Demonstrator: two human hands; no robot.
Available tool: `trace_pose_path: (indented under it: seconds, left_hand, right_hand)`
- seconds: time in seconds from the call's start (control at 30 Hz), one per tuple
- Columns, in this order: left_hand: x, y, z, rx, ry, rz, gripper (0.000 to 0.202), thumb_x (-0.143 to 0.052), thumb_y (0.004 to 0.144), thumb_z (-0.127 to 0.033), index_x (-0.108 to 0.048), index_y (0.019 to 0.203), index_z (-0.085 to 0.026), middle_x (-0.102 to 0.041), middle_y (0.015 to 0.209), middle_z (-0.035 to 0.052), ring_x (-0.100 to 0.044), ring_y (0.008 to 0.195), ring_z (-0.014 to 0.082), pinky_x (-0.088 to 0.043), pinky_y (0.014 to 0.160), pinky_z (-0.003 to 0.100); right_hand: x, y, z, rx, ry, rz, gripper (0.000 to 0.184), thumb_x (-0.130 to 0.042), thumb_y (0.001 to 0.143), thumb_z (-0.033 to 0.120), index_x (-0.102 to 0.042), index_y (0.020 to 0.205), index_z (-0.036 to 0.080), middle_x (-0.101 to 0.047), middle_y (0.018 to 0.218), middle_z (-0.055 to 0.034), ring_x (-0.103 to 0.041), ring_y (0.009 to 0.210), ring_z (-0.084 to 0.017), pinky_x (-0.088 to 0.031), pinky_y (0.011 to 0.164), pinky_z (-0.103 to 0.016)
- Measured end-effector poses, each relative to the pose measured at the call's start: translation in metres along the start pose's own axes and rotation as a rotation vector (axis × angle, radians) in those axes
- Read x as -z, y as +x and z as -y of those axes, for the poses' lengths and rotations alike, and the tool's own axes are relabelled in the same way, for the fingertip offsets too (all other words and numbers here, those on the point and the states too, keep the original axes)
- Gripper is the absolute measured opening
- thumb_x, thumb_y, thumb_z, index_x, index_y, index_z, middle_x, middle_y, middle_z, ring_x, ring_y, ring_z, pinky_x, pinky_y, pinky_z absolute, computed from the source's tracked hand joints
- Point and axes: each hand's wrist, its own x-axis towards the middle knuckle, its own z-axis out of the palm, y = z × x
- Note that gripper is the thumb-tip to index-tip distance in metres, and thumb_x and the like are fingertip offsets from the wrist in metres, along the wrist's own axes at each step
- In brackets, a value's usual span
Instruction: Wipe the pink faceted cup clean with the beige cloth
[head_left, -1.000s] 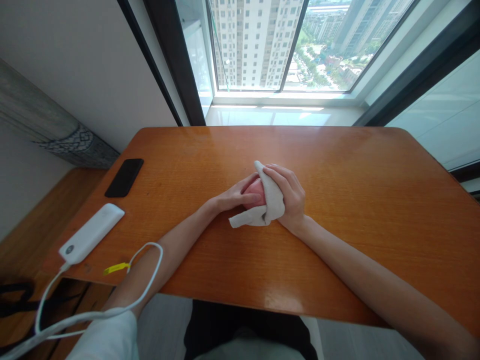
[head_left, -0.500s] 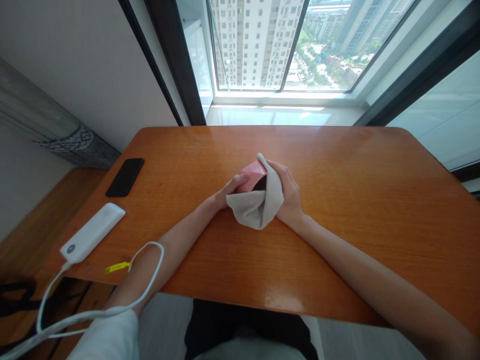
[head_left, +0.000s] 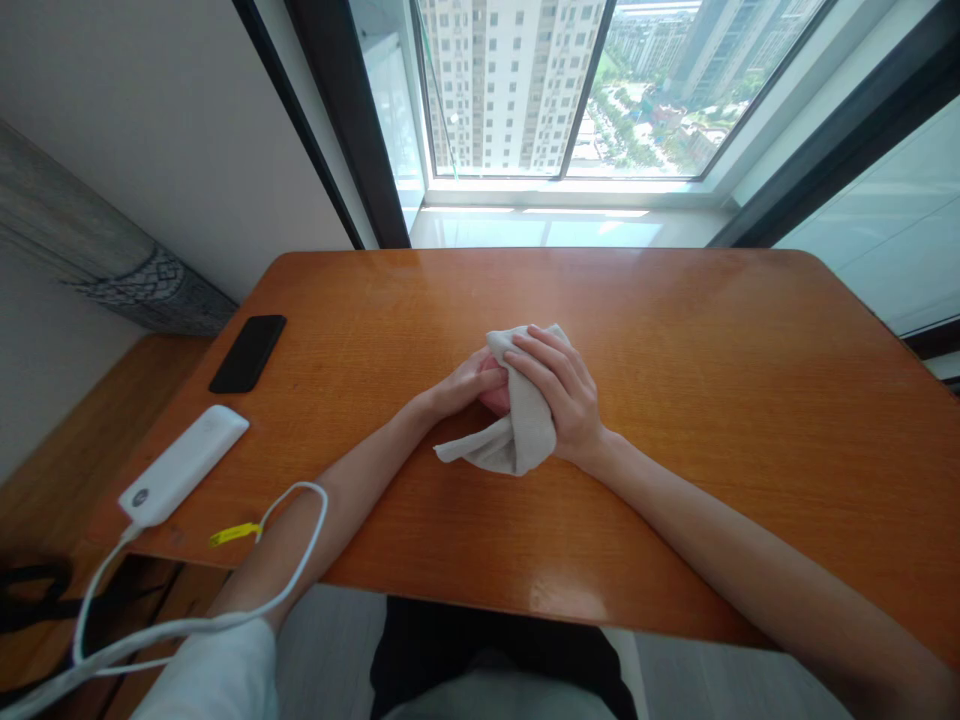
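In the head view, my left hand [head_left: 463, 386] is closed around a glossy pink object [head_left: 495, 399], its thumb across the near side. Most of that object is covered, so I cannot make out its kind. A light grey cloth [head_left: 529, 425] drapes over it from the right, one loose corner hanging out to the left. My right hand [head_left: 564, 388] presses the cloth against the pink object, fingers bent over the top. Both hands are together above the middle of the wooden table [head_left: 720, 420].
A black phone [head_left: 248, 354] lies at the table's left edge. Nearer me is a white power bank [head_left: 186, 464] with a white cable [head_left: 324, 510] looping over my left forearm. A yellow tag [head_left: 235, 534] is on the cable. Beyond the table is a window [head_left: 517, 90].
My right hand has moved from the far right side of the pink object to over its top, drawing the cloth across it. The pink object is now mostly covered.
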Motion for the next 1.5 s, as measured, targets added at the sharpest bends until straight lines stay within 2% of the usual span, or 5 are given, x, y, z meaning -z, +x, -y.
trace_pose_path:
  seconds: [0.3, 0.5, 0.63, 1.03, 1.5]
  left_hand:
    - [0.0, 0.002, 0.002, -0.001, -0.078, -0.082, 0.054, -0.077, 0.093, -0.059, -0.07, 0.129, -0.019, -0.077, 0.119, 0.0076, -0.073, 0.11, 0.0258, -0.059, 0.098, 0.038]
    - [0.006, 0.002, 0.004, -0.024, -0.019, -0.01, 0.072, -0.089, 0.08, -0.065, -0.07, 0.132, -0.019, -0.074, 0.136, 0.0094, -0.068, 0.129, 0.032, -0.055, 0.116, 0.043]
    - [0.005, -0.001, 0.009, 0.026, 0.015, 0.04, 0.054, -0.084, 0.085, -0.061, -0.071, 0.114, -0.018, -0.076, 0.109, 0.0076, -0.073, 0.107, 0.0311, -0.063, 0.098, 0.046]
    - [0.006, 0.004, 0.0, 0.028, 0.046, -0.06, 0.075, -0.081, 0.085, -0.067, -0.066, 0.142, -0.021, -0.072, 0.142, 0.0123, -0.065, 0.139, 0.0386, -0.051, 0.12, 0.05]
    - [-0.004, 0.0, -0.009, -0.01, -0.098, 0.147, 0.087, -0.086, 0.089, -0.067, -0.055, 0.16, -0.027, -0.063, 0.159, 0.0127, -0.054, 0.154, 0.0399, -0.047, 0.127, 0.049]
  right_hand:
    - [-0.01, 0.0, -0.016, -0.588, 0.266, 0.002, 0.047, -0.074, 0.103, 0.037, -0.069, 0.15, 0.035, -0.078, 0.15, -0.0043, -0.077, 0.131, -0.028, -0.064, 0.116, -0.051]
    - [-0.004, -0.004, -0.007, -0.209, 0.05, -0.06, 0.059, -0.07, 0.107, 0.035, -0.057, 0.164, 0.036, -0.071, 0.159, -0.0091, -0.07, 0.146, -0.035, -0.059, 0.124, -0.061]
    - [-0.001, -0.004, 0.002, 0.077, -0.031, 0.016, 0.065, -0.069, 0.107, 0.031, -0.051, 0.169, 0.041, -0.072, 0.159, -0.0043, -0.066, 0.152, -0.038, -0.052, 0.13, -0.067]
    - [-0.006, 0.002, -0.016, -0.632, 0.325, -0.01, 0.047, -0.079, 0.098, 0.039, -0.073, 0.144, 0.035, -0.081, 0.143, -0.0033, -0.078, 0.127, -0.029, -0.065, 0.113, -0.05]
    - [0.0, -0.002, -0.006, -0.132, 0.01, -0.198, 0.042, -0.074, 0.106, 0.038, -0.073, 0.148, 0.038, -0.076, 0.15, -0.0082, -0.072, 0.139, -0.035, -0.06, 0.12, -0.062]
